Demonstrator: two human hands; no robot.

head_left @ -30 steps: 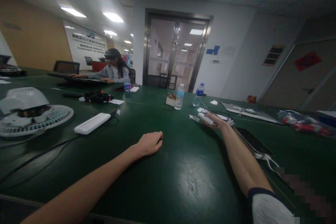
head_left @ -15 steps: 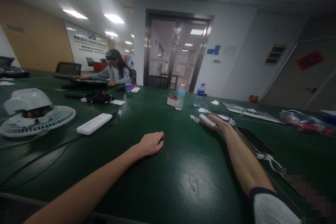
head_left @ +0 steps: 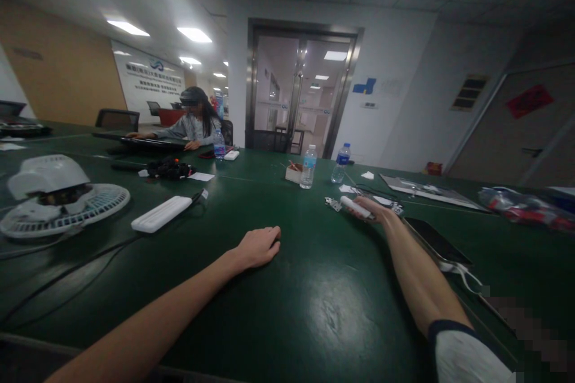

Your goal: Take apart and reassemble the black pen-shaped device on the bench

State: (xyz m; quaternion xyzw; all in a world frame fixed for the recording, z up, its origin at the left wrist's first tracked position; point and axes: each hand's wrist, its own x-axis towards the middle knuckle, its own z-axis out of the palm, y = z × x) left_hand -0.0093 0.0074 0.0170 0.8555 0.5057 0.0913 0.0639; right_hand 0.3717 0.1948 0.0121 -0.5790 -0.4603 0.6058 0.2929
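Note:
My left hand (head_left: 259, 245) rests palm down on the dark green table (head_left: 287, 287), fingers loosely curled, holding nothing. My right hand (head_left: 375, 210) reaches further out and grips a small white stick-shaped object (head_left: 354, 206). Small metal parts (head_left: 333, 203) and papers lie just beyond that hand. A dark phone (head_left: 436, 241) lies beside my right forearm.
A white fan (head_left: 58, 198) lies at the left, with a white power strip (head_left: 160, 213) and cables near it. Two water bottles (head_left: 308, 166) and a small box (head_left: 293, 172) stand mid-table. Another person (head_left: 193, 122) sits at the far left at a keyboard. Glass doors are behind.
Both hands stay almost still. The view has shifted very slightly; the white object remains in my right hand.

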